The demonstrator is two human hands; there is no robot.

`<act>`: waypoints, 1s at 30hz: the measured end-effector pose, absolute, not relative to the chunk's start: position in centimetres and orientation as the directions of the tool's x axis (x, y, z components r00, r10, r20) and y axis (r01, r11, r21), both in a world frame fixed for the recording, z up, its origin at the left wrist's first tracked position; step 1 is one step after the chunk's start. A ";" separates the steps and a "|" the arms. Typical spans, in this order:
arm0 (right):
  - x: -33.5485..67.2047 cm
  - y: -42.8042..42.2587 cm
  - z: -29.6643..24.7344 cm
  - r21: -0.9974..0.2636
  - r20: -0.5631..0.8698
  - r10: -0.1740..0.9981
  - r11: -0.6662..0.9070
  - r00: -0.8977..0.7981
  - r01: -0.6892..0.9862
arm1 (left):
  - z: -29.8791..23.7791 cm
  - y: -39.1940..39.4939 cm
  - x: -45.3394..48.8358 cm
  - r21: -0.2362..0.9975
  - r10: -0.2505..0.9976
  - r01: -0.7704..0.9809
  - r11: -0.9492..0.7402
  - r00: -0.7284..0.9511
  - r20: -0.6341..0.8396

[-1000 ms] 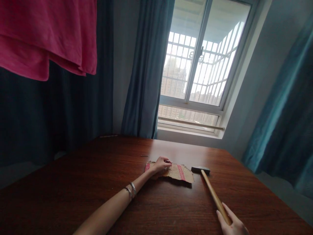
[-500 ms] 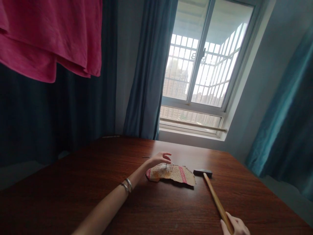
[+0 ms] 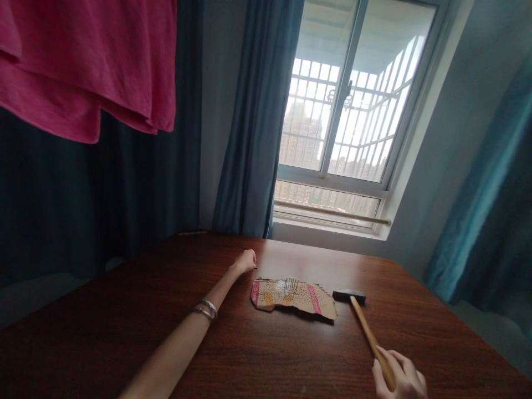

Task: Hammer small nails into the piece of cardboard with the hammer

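My left hand reaches far across the wooden table, fingers closed down at the spot where a loose nail lay; whether it grips the nail is hidden. To its right lies a torn piece of cardboard with pink stripes, and several nails stand upright in it. My right hand is wrapped round the end of a hammer's wooden handle. The hammer's dark head rests on the table just right of the cardboard.
Behind the table is a barred window with blue curtains on both sides. A pink cloth hangs at the upper left. The table's far edge runs just beyond my left hand.
My left hand let go of the nails on the cardboard and moved left and away to the loose nail on the table. The hammer stayed put.
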State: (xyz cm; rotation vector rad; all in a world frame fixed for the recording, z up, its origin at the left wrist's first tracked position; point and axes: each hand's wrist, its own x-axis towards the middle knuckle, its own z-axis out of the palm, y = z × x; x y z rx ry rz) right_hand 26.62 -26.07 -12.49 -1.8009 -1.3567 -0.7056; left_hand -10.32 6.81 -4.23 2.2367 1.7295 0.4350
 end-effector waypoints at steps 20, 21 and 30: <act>16.1 -12.7 -1.2 -0.585 0.539 0.820 0.198 0.194 0.787 | -4.5 5.3 -10.0 0.230 0.929 0.901 -0.368 0.345 0.134; 16.1 -12.1 -1.3 -0.592 0.540 0.818 0.203 0.197 0.780 | -4.6 5.3 -9.9 0.222 0.925 0.899 -0.377 0.354 0.137; 15.4 -9.4 -1.6 -0.654 0.527 0.821 0.228 0.218 0.722 | -4.4 4.9 -9.3 0.169 0.889 0.879 -0.446 0.412 0.202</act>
